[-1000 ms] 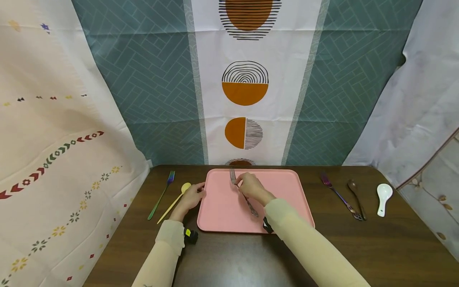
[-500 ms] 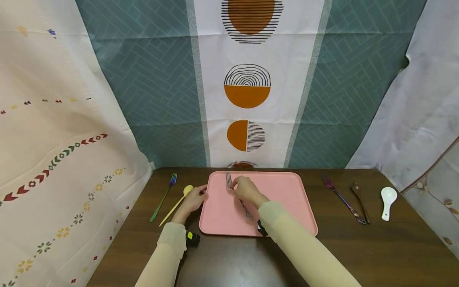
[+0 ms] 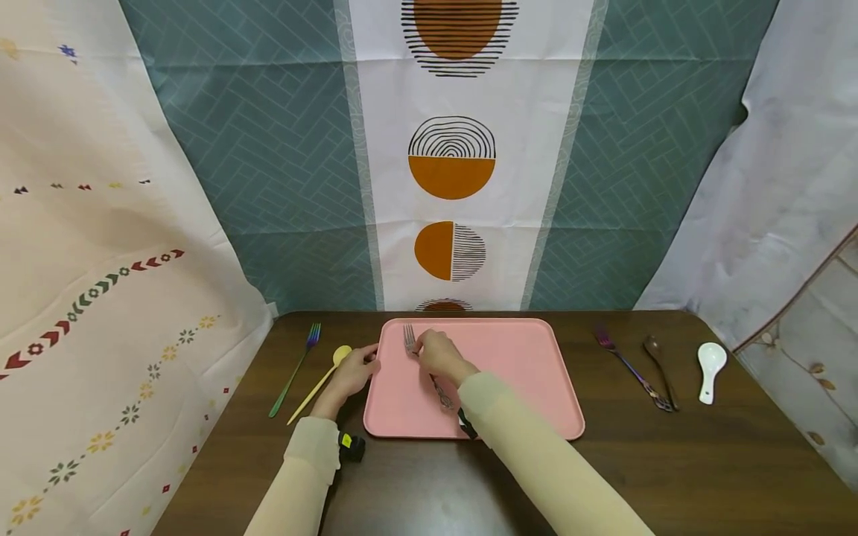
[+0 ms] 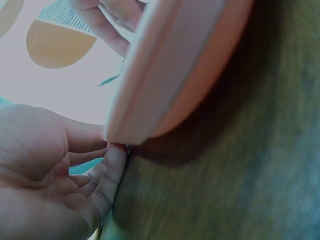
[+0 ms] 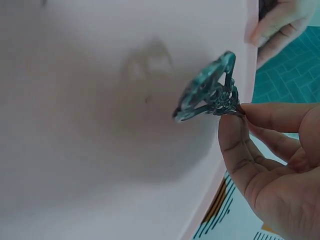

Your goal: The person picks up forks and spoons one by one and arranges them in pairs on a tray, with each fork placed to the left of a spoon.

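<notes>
Cream-sleeved right hand (image 3: pixel 442 357): nearly closed, thumb and fingertips pinching the handle of the silver fork above the left half of the tray.
Silver fork (image 3: pixel 411 345): tines pointed to the far left, ornate handle end toward the near side; handle end raised, its shadow falling apart from it. Whether the tines touch the tray cannot be determined.
Left hand (image 3: pixel 352 375): fingers bent, thumb and fingertips gripping the tray's left rim.
Wrist units: black device (image 3: pixel 351 447) at the left cuff; a similar one, partly hidden, at the right.
Pink tray (image 3: pixel 516 372): rectangular with rounded corners, at the far middle of the table.
Yellow spoon (image 3: pixel 341 356): just left of the left hand, bowl at the far end.
Green-handled fork (image 3: pixel 312 339): farther left, blue-violet tines facing far.
Purple fork (image 3: pixel 606 342): right of the tray, tines far.
Brown spoon (image 3: pixel 652 347): beside the purple fork, bowl far.
White spoon (image 3: pixel 711 357): rightmost utensil, bowl far.
Table (image 3: pixel 415 491): dark, wood-grained, glossy toward the near middle.
Backdrop cloth (image 3: pixel 295 149): teal with a white central band, behind the far edge.
</notes>
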The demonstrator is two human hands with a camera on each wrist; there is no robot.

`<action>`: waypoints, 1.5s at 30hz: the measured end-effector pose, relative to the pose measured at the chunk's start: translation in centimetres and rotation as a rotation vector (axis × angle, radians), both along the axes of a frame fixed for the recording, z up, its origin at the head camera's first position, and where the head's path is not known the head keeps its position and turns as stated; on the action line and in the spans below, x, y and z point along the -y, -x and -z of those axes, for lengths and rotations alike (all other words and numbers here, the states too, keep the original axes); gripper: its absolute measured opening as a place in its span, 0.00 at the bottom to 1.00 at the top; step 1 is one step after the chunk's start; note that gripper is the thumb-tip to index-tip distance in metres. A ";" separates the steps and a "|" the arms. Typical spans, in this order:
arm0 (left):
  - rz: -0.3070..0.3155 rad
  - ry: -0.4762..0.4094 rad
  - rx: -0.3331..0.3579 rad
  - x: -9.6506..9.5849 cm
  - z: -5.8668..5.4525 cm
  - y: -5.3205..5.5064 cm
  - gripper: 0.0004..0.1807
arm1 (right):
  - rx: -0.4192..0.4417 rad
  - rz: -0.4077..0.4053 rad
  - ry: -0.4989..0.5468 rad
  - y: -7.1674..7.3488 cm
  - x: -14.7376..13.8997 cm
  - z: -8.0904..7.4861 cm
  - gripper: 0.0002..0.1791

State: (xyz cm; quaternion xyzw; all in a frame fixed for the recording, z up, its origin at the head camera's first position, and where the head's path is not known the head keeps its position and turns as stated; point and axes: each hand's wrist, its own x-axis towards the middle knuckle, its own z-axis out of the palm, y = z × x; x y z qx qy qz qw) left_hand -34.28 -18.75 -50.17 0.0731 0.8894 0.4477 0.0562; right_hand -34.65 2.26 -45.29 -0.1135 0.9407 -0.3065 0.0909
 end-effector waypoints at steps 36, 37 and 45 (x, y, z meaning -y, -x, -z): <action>-0.021 0.024 -0.040 0.1 0.0 -0.2 0.26 | -0.016 0.111 0.056 1.1 3.8 2.0 0.15; -0.024 0.024 -0.038 0.1 0.0 -0.2 0.26 | -0.024 0.117 0.062 1.1 3.9 2.0 0.16; -0.021 0.014 -0.032 -0.1 0.0 -0.1 0.26 | -0.008 0.150 0.128 0.8 4.5 2.2 0.25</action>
